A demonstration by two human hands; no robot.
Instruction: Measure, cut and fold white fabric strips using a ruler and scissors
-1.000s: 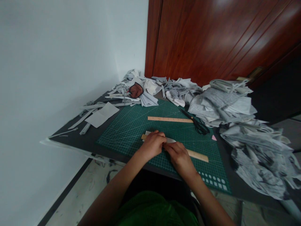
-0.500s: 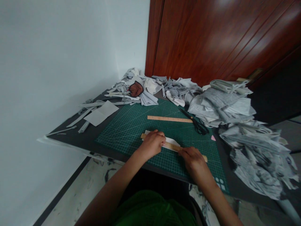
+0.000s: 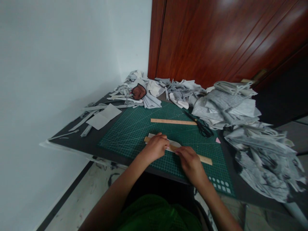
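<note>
A wall (image 3: pixel 57 64) fills the left of the frame. Beside it, at centre left, pale strips (image 3: pixel 81 122) and a white sheet (image 3: pixel 104 117) lie on the dark table (image 3: pixel 64 132). Right of these, scraps (image 3: pixel 152 87) are heaped just above the frame's middle, a brown piece (image 3: pixel 139 92) on top.

The green mat (image 3: pixel 125 128) spreads across the centre. On it, a little below the middle of the frame, a white piece (image 3: pixel 175 144) lies along the lower ruler (image 3: pixel 205 159), which slants down to the right. The left hand (image 3: pixel 157 147) bears on both with curled fingers; whether they grip or only press, I cannot tell. The upper ruler (image 3: pixel 173 121) lies above, apart from the hands. The right hand (image 3: pixel 192 162) is bent over the lower ruler, thumb and fingers drawn together at the white piece's right end; whether they pinch it is unclear.

Farther right, black scissors (image 3: pixel 204 130) touch the upper ruler's end, with a pink bit (image 3: pixel 218 140) near their handles. Grey cloth (image 3: pixel 228 106) is piled at centre right, below a brown door (image 3: pixel 216 38) at upper right.
</note>
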